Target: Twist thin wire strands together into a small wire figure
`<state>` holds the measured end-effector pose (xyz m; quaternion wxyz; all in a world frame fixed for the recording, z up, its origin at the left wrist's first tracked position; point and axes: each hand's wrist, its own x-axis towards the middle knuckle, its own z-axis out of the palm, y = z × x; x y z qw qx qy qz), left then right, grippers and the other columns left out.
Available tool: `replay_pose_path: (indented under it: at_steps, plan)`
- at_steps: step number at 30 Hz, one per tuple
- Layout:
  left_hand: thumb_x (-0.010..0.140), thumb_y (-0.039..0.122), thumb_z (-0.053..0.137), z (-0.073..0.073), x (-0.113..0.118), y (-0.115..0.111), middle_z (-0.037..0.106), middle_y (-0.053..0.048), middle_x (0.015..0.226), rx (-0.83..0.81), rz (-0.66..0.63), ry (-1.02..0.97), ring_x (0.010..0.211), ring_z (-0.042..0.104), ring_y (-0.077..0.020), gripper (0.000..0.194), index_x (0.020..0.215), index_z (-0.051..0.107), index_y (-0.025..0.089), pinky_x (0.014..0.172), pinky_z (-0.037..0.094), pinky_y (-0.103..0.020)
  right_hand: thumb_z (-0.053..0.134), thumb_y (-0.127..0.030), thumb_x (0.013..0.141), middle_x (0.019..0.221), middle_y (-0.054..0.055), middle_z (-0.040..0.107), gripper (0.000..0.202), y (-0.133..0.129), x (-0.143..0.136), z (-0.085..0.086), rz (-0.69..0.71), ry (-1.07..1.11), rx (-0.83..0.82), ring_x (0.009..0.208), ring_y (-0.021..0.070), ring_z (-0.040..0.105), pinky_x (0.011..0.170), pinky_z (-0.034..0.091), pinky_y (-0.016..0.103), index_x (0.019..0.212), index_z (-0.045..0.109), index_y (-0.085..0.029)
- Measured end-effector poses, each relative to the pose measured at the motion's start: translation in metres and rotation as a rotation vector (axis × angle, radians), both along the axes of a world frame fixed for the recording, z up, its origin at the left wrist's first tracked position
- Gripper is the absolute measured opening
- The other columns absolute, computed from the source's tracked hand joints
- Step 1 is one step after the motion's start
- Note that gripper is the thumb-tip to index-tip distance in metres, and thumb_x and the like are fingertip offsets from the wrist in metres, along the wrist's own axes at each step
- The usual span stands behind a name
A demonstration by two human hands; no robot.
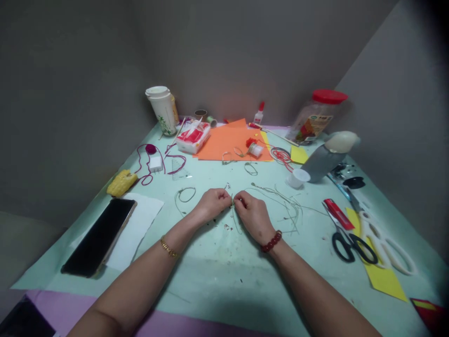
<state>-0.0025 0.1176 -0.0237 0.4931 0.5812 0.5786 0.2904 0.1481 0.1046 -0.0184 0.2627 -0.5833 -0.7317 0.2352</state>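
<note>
Near the middle of the table, my left hand and my right hand meet, their fingertips almost touching. Both pinch a thin greenish cord, whose loose end hangs below the fingers. The spot between the fingertips is too small to make out any knot. Beside my right hand spreads a loose tangle of similar cord. A coiled loop of cord lies left of my left hand. Tiny beads or scraps are scattered under the hands.
On the right are black-handled scissors, white-handled scissors, a red lighter and a grey bottle. A phone lies on white paper at left. Behind are orange sheets, a tissue pack, a cup and a red-lidded jar.
</note>
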Motion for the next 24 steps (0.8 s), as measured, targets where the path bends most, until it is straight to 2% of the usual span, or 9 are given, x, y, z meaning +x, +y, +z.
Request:
replay_pose_path:
  at_steps: [4, 8, 14, 15, 17, 21, 24]
  plan:
    - [0.073, 0.033, 0.052, 0.008, -0.002, -0.003, 0.044, 0.005, 0.054, -0.032, -0.051, 0.045, 0.045, 0.036, -0.0075, 0.018, 0.074, 0.059, 0.017, 0.044, 0.026, -0.021, 0.045, -0.022, 0.082, 0.059, 0.000, 0.057, 0.017, 0.000, 0.005, 0.004, -0.001, 0.022, -0.042, 0.057, 0.0142, 0.049, 0.057, 0.031, 0.024, 0.072, 0.059, -0.019]
    - [0.076, 0.034, 0.048, 0.014, -0.008, -0.006, 0.051, 0.002, 0.057, -0.018, -0.124, 0.111, 0.044, 0.041, -0.0088, 0.021, 0.075, 0.061, 0.017, 0.044, 0.029, -0.022, 0.045, -0.018, 0.079, 0.060, 0.000, 0.059, 0.018, -0.001, 0.015, 0.015, 0.059, -0.024, -0.105, 0.057, 0.0137, 0.049, 0.056, 0.031, 0.024, 0.067, 0.057, -0.019]
    - [0.070, 0.027, 0.058, 0.020, -0.014, -0.007, 0.059, -0.005, 0.075, 0.218, -0.118, 0.192, 0.068, 0.051, -0.0138, 0.013, 0.065, 0.065, 0.017, 0.058, 0.037, -0.023, 0.049, -0.017, 0.073, 0.066, 0.001, 0.059, 0.014, 0.003, 0.024, 0.025, 0.086, 0.015, -0.037, 0.065, 0.0138, 0.050, 0.061, 0.036, 0.025, 0.062, 0.058, -0.018]
    - [0.069, 0.026, 0.058, 0.021, -0.015, -0.007, 0.058, -0.005, 0.075, 0.211, -0.114, 0.182, 0.068, 0.050, -0.0136, 0.012, 0.065, 0.065, 0.017, 0.058, 0.036, -0.023, 0.051, -0.019, 0.072, 0.063, 0.000, 0.057, 0.013, 0.004, 0.024, 0.026, 0.066, 0.077, -0.090, 0.061, 0.0129, 0.049, 0.058, 0.036, 0.025, 0.061, 0.057, -0.018]
    - [0.070, 0.027, 0.058, 0.023, -0.015, -0.007, 0.054, -0.002, 0.067, 0.125, -0.113, 0.130, 0.060, 0.045, -0.0115, 0.012, 0.066, 0.064, 0.016, 0.054, 0.033, -0.023, 0.053, -0.024, 0.073, 0.056, -0.002, 0.054, 0.013, 0.004, 0.023, 0.027, 0.022, 0.275, -0.308, 0.049, 0.0099, 0.042, 0.046, 0.032, 0.022, 0.062, 0.055, -0.018]
    - [0.072, 0.032, 0.060, 0.028, -0.018, -0.005, 0.046, 0.002, 0.058, -0.195, -0.168, -0.103, 0.046, 0.032, -0.0065, 0.017, 0.071, 0.060, 0.015, 0.044, 0.023, -0.023, 0.061, -0.029, 0.072, 0.053, -0.005, 0.049, 0.016, 0.006, 0.025, 0.030, -0.009, 0.731, -0.771, 0.038, 0.0044, 0.032, 0.034, 0.020, 0.017, 0.067, 0.052, -0.017]
    - [0.073, 0.035, 0.062, 0.031, -0.020, -0.003, 0.044, 0.004, 0.059, -0.357, -0.213, -0.299, 0.043, 0.026, -0.0039, 0.021, 0.075, 0.059, 0.014, 0.041, 0.018, -0.022, 0.064, -0.025, 0.071, 0.052, -0.007, 0.047, 0.015, 0.008, 0.027, 0.030, 0.009, 0.905, -0.940, 0.037, 0.0020, 0.028, 0.033, 0.015, 0.014, 0.069, 0.053, -0.016]
